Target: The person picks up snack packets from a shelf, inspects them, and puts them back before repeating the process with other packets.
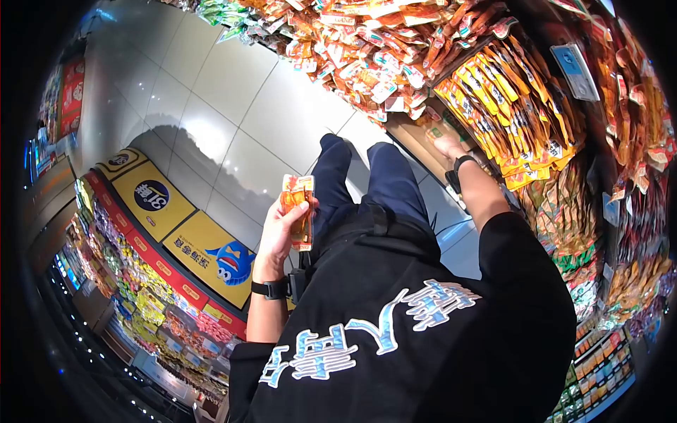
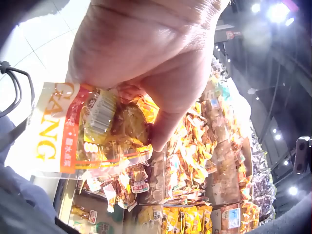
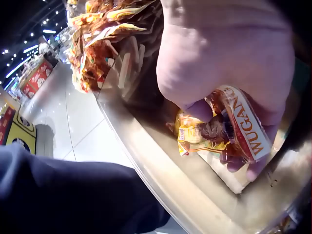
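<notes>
The left hand (image 1: 285,222) grips several flat snack packets (image 1: 302,204) in front of the body, thumb across their face. In the left wrist view the thumb and fingers of the left hand (image 2: 141,63) pinch a clear packet (image 2: 68,129) lettered "GANG". Over at the shelf, the right hand (image 1: 449,146) reaches into a bin. The right wrist view has the right hand (image 3: 224,63) with its fingers curled round a small packet (image 3: 248,124) marked "WUGANG", just above the bin's floor. A pale rim (image 3: 161,183) bounds this bin.
Beside the bin stand yellow packets (image 1: 493,92) in rows and a heap of red-orange packets (image 1: 381,49). Hanging packets (image 1: 627,106) line the far right. Across the tiled floor (image 1: 211,141) is another counter with yellow panels (image 1: 190,247). The person's legs are near the bin.
</notes>
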Action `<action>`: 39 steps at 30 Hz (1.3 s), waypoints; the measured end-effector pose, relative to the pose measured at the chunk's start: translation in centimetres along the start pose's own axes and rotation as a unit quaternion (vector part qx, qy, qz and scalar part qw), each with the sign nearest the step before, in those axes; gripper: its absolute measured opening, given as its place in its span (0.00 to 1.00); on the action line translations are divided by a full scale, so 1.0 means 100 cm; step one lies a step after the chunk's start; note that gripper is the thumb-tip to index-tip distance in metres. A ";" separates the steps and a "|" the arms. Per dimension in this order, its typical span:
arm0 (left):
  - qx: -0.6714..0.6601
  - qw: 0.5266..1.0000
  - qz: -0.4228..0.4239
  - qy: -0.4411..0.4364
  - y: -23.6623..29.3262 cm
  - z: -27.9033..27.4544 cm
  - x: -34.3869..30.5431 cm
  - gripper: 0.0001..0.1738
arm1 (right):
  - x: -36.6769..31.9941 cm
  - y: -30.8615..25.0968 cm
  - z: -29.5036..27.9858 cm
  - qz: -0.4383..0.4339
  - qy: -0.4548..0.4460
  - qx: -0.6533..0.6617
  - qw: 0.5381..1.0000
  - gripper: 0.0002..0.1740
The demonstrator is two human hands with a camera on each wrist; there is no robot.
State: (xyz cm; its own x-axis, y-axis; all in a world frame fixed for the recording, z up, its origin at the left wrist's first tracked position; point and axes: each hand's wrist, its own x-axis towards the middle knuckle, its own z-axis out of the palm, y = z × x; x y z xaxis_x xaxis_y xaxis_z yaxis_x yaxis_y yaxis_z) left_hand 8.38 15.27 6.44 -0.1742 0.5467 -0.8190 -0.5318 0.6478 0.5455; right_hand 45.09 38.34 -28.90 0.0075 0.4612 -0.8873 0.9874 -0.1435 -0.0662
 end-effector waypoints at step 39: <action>0.084 0.985 0.120 -0.091 0.149 -0.065 0.051 0.17 | -0.303 -0.097 -0.063 -0.351 0.303 0.145 0.874 0.16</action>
State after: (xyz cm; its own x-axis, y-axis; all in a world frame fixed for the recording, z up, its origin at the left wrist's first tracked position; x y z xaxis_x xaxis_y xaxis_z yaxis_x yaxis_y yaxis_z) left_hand -5.80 24.27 9.21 -0.1190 0.7711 -0.6255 -0.3452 0.5585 0.7542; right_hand 36.25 31.26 1.45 -0.4158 0.8909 -0.1827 0.7015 0.1864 -0.6879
